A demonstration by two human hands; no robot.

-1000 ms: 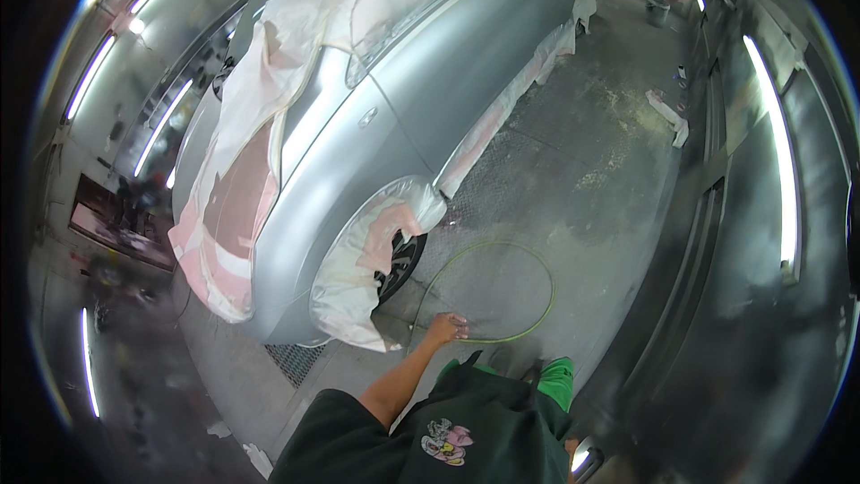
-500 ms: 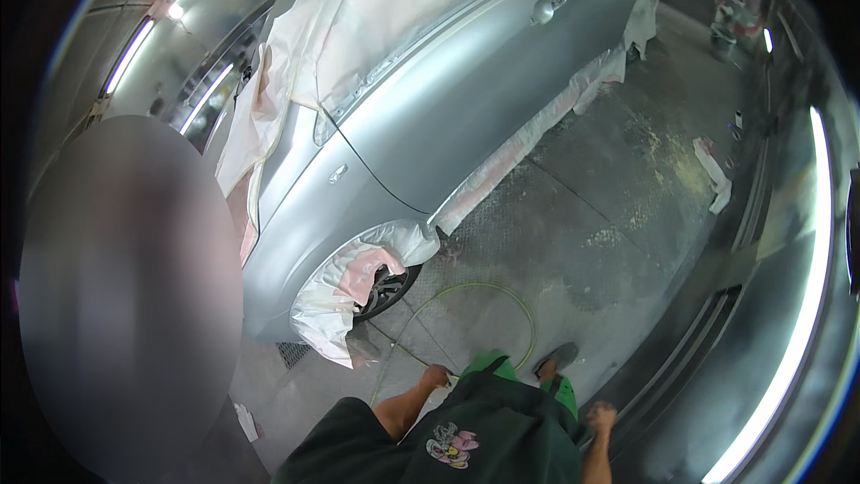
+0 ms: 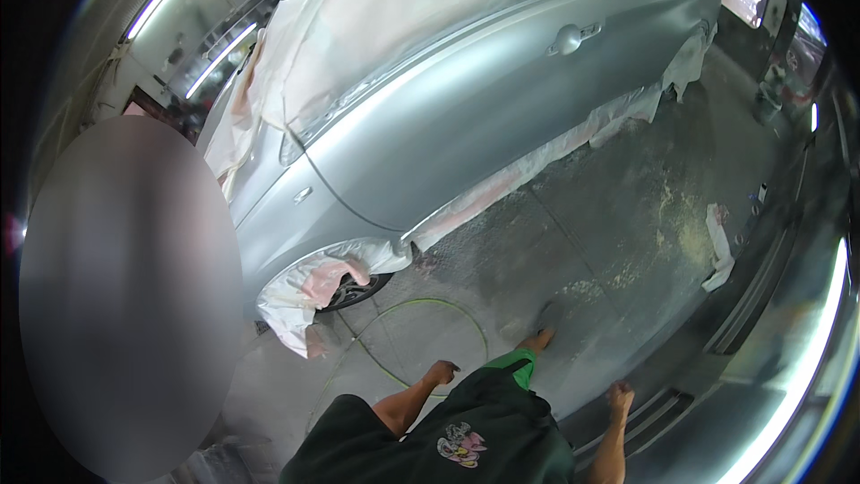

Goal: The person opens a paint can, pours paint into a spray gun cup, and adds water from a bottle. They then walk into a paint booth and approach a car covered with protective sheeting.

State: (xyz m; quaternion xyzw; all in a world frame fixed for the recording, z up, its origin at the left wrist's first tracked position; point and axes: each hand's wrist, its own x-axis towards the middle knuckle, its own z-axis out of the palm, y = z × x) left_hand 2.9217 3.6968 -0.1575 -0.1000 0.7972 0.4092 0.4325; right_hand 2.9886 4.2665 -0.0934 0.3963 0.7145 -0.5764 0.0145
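Note:
My left hand (image 3: 442, 372) hangs in front of my body with its fingers curled; whether anything sits inside them is too small to make out. A thin yellow-green hose (image 3: 485, 332) loops over the floor and passes just behind that hand, and I cannot tell if they touch. Out to the right, my right hand (image 3: 620, 393) is raised with the fingers folded in, and their inside is hidden. Ahead stands a silver car (image 3: 430, 134), its upper part under masking sheet (image 3: 385, 27). More white and pink masking (image 3: 291, 305) wraps around the wheel arch, partly over the wheel (image 3: 363, 290).
A strip of masking material (image 3: 507, 195) runs along the car's lower edge. Crumpled white paper (image 3: 718, 246) lies on the grey floor (image 3: 573, 242) at the right. A long light tube (image 3: 806, 367) lines the right wall. A blurred oval covers the left side.
The view has shifted, and I have stepped along beside the car. My right hand has swung forward and up. My left hand stays at about the same height, fingers still curled.

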